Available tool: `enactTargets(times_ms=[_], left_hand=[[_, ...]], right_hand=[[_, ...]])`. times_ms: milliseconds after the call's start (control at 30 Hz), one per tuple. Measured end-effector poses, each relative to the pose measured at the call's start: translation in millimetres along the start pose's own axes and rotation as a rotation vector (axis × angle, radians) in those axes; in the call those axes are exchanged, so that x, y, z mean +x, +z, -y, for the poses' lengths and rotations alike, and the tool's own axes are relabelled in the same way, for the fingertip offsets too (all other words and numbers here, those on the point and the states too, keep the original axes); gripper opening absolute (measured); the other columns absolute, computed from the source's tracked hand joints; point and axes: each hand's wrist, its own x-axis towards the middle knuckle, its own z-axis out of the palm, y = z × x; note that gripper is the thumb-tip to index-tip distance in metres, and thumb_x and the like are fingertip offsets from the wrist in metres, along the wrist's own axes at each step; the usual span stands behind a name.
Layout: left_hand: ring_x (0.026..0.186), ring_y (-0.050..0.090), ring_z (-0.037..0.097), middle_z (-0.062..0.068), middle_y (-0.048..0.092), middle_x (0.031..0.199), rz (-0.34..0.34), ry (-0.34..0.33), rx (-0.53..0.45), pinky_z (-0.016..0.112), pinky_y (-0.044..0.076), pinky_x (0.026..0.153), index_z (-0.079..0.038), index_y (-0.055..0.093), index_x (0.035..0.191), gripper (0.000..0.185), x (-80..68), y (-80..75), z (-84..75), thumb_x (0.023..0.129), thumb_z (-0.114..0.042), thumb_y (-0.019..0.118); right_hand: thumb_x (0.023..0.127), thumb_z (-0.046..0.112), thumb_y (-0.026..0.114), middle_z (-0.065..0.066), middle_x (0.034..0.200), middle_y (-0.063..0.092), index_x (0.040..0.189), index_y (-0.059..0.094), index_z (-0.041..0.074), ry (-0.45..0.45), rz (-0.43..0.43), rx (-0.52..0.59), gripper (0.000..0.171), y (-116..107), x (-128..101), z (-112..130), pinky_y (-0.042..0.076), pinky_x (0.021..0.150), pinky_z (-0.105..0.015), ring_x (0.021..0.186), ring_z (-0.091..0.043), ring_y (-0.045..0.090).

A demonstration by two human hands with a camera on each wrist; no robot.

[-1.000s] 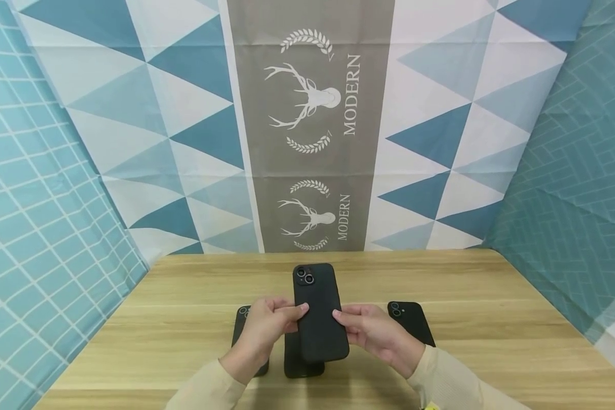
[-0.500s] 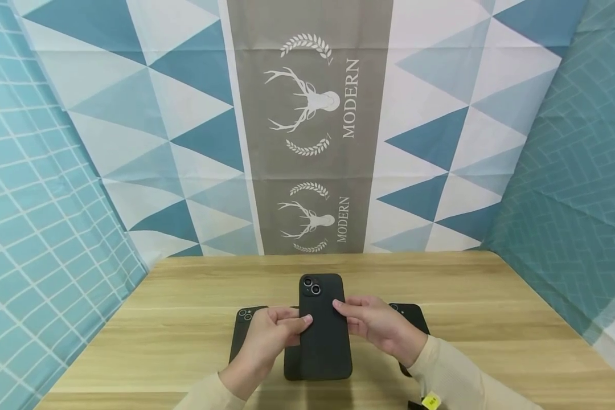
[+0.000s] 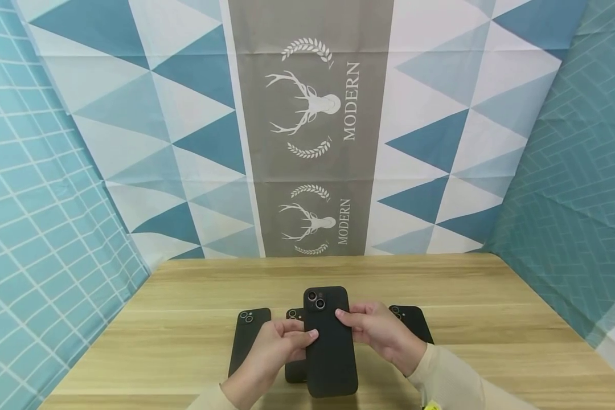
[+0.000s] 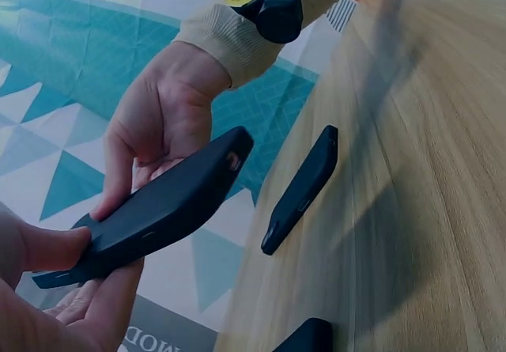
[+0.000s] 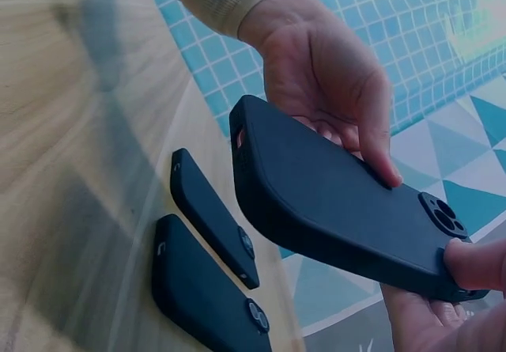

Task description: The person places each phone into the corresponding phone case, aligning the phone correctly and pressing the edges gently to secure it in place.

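Head view: both hands are holding one black phone case (image 3: 330, 341) above the tabletop (image 3: 471, 319), camera cutout at the far end. The left hand (image 3: 271, 350) is pinching its left edge with thumb on the back; the right hand (image 3: 381, 333) is gripping the right edge near the cutout. Three more black cases are lying flat below: one to the left (image 3: 247, 339), one directly beneath (image 3: 293, 370), one to the right (image 3: 414, 322). To handle the case well, grip should stay on the long edges, clear of the camera opening, with the case kept level.

Left wrist view: the held case (image 4: 158, 210) is showing side-on, tilted, well clear of the wood. The right hand (image 4: 158, 123) is curling around its far end. The right-side case (image 4: 304, 190) is lying flat. Another case is cut off at the lower edge.

Right wrist view: the left hand (image 5: 332, 79) is wrapping the case (image 5: 340, 198) from behind. Two spare cases (image 5: 212, 217) (image 5: 202, 297) are lying side by side. Whether the held case contains a phone cannot be determined; its front face is hidden in every view.
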Motion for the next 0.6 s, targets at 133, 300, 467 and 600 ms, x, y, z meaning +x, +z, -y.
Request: enactTargets(times_ms=[133, 300, 467, 600], left_hand=[[0.084, 0.074, 0.016, 0.012, 0.076, 0.095, 0.015, 0.016, 0.022, 0.034, 0.060, 0.081, 0.008, 0.063, 0.110, 0.035, -0.5, -0.2, -1.8, 0.087, -0.017, 0.070], [0.086, 0.074, 0.019, 0.014, 0.075, 0.097, -0.028, 0.057, 0.088, 0.036, 0.060, 0.083, 0.007, 0.063, 0.113, 0.038, 1.8, 0.4, -11.9, 0.086, -0.019, 0.071], [0.085, 0.072, 0.017, 0.016, 0.074, 0.099, -0.101, 0.068, 0.112, 0.036, 0.059, 0.083, 0.007, 0.063, 0.113, 0.038, 4.1, 0.9, -19.2, 0.086, -0.020, 0.071], [0.085, 0.072, 0.016, 0.016, 0.074, 0.099, -0.119, 0.067, 0.110, 0.036, 0.059, 0.083, 0.006, 0.063, 0.113, 0.038, 4.7, 1.3, -20.5, 0.086, -0.019, 0.071]], right_hand=[[0.094, 0.024, 0.062, -0.003, 0.103, 0.074, 0.125, 0.056, -0.011, 0.001, -0.008, 0.008, 0.047, 2, -1, -1, 0.057, 0.090, -0.030, 0.093, -0.011, 0.071], [0.094, 0.024, 0.062, 0.000, 0.100, 0.074, 0.125, 0.055, -0.011, 0.001, -0.001, 0.030, 0.048, 2, -3, 2, 0.057, 0.088, -0.029, 0.091, -0.009, 0.071], [0.095, 0.023, 0.061, 0.002, 0.099, 0.074, 0.126, 0.054, -0.012, -0.001, 0.023, 0.036, 0.047, 4, -5, 3, 0.057, 0.088, -0.028, 0.090, -0.008, 0.070], [0.095, 0.024, 0.061, 0.001, 0.101, 0.074, 0.127, 0.053, -0.012, -0.018, 0.029, 0.020, 0.049, 4, -5, 4, 0.057, 0.088, -0.029, 0.091, -0.008, 0.070]])
